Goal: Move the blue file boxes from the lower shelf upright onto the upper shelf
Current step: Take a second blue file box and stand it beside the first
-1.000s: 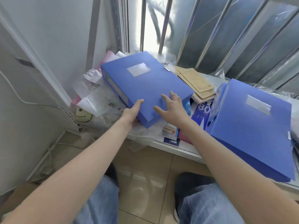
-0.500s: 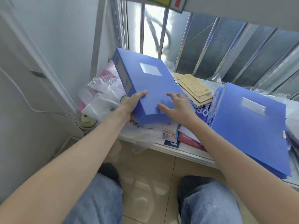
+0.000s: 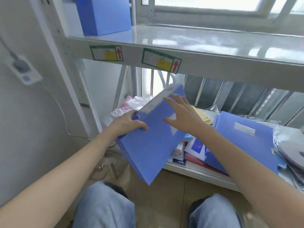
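I hold a blue file box (image 3: 151,145) tilted in the air in front of the lower shelf (image 3: 197,171), its near corner hanging out over the floor. My left hand (image 3: 130,124) grips its left spine edge by the finger hole. My right hand (image 3: 182,112) lies flat on its top face with fingers spread. A second blue file box (image 3: 243,145) lies flat on the lower shelf at the right. On the upper shelf (image 3: 189,45) a third blue file box (image 3: 103,15) stands upright at the far left.
Papers, plastic bags and booklets clutter the lower shelf under and between the boxes. The upper shelf's front lip carries two green-bordered stickers (image 3: 162,60). A wall with a power strip (image 3: 23,69) is at the left. My knees are below, over a tiled floor.
The box has been lifted off the pile, tipped up and pulled out toward me. My view has risen, bringing the upper shelf and its upright box into sight.
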